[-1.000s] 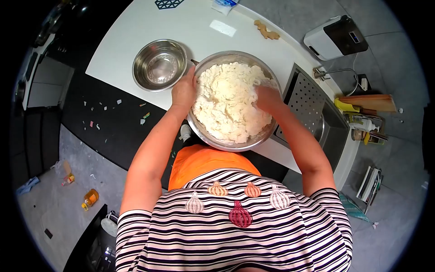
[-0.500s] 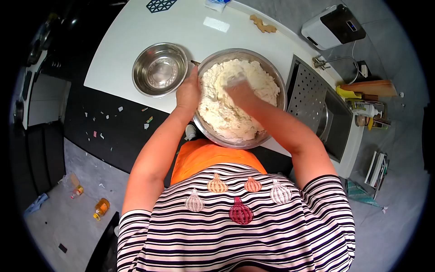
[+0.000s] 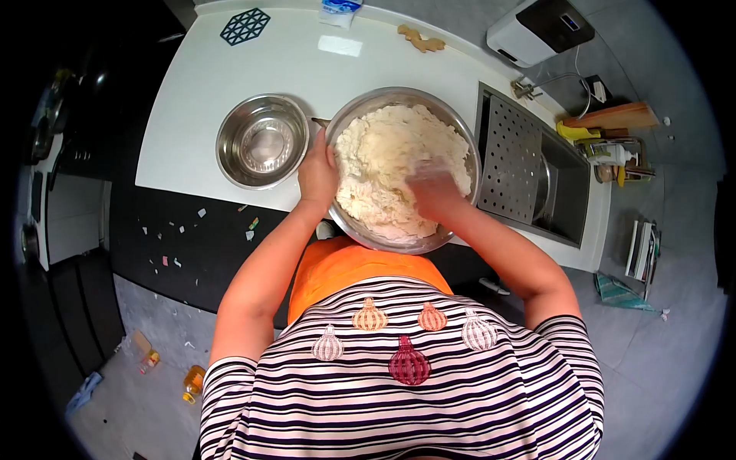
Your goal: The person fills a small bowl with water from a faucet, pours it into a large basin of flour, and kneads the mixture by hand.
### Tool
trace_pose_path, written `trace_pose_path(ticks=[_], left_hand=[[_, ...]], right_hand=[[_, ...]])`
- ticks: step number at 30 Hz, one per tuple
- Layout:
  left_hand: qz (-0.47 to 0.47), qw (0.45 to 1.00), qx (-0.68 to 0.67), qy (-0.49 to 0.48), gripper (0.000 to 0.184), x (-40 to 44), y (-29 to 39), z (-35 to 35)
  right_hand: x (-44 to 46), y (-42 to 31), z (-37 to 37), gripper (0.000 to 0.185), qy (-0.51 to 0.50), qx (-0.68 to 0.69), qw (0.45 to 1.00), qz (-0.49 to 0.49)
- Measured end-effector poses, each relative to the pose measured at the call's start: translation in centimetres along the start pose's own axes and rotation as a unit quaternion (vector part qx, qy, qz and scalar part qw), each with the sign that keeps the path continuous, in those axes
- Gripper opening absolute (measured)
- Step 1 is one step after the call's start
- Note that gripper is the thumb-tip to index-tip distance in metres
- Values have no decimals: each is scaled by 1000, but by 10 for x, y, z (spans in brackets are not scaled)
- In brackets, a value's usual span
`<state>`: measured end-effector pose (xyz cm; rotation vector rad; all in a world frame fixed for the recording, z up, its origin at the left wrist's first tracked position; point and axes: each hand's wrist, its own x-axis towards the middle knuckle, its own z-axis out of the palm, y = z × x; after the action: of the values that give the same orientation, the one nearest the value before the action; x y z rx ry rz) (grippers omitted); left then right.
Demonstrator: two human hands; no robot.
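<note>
A large steel bowl (image 3: 470, 126) stands at the counter's front edge, close to my body. Pale, lumpy dough (image 3: 391, 142) fills much of it. My left hand (image 3: 317, 173) grips the bowl's left rim. My right hand (image 3: 435, 188) is down in the right part of the dough, its fingers smeared by motion and partly hidden. Left of my left hand is a smaller steel bowl (image 3: 263, 142), which looks empty inside.
The white counter (image 3: 184, 138) bears a dark hexagonal trivet (image 3: 245, 27), a ginger root (image 3: 421, 39) and a blue-white packet (image 3: 340, 11). A sink (image 3: 566, 180) with a perforated tray (image 3: 509, 159) lies to the right, its faucet (image 3: 524, 89) behind.
My right hand has swept from the right side to the dough's middle, then back right and nearer to me. My left hand stays on the rim. The view has shifted.
</note>
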<state>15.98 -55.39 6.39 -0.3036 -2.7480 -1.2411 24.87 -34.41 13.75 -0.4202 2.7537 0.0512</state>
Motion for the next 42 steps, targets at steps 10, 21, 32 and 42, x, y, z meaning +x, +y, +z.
trace_pose_path(ticks=[10, 21, 32, 42], left_hand=[[-39, 994, -89, -52, 39, -11, -15, -5], [-517, 691, -503, -40, 72, -44, -85, -59], [-484, 637, -599, -14, 26, -12, -133, -57], [-422, 752, -506, -24, 24, -1, -53, -128]], right_hand=[[32, 8, 57, 19, 168, -84, 981, 46], [35, -6, 45, 26, 27, 28, 998, 49], [20, -29, 29, 28, -135, 149, 962, 183], [10, -35, 48, 27, -85, 157, 968, 179]])
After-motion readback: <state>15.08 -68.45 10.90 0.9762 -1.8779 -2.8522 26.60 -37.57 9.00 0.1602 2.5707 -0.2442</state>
